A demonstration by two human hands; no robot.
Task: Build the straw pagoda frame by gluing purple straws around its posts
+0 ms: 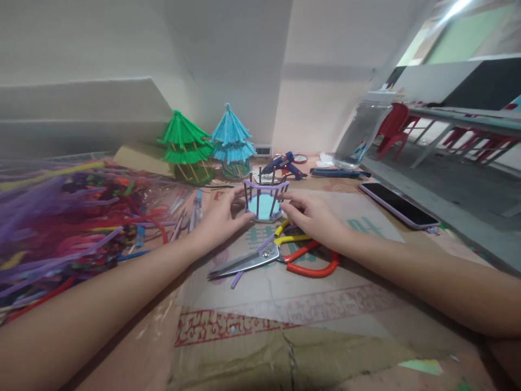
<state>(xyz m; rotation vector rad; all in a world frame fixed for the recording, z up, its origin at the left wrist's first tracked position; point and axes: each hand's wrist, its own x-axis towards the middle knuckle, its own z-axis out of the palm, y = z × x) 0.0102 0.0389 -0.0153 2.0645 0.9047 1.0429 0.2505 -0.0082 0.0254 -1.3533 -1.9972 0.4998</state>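
A small craft frame (264, 207) stands upright on the cardboard, with dark thin posts, a purple rim and a light-blue base. My left hand (228, 213) is at its left side, thumb near the base and fingers curled round the posts. From the right, my right hand (311, 214) touches it with bent fingertips. Just in front lie large scissors (266, 254) with red and yellow handles, their blades pointing left, partly under my right hand. Beneath the blades runs a thin purple strip (237, 278).
Behind stand a green tiered paper roof model (183, 142) and a blue one (230, 138). A blue glue gun (285, 164), a cutter knife (340, 173), a clear bottle (362, 130) and a phone (396, 205) lie or stand rightward. Colourful pipe cleaners (61, 228) pile up left.
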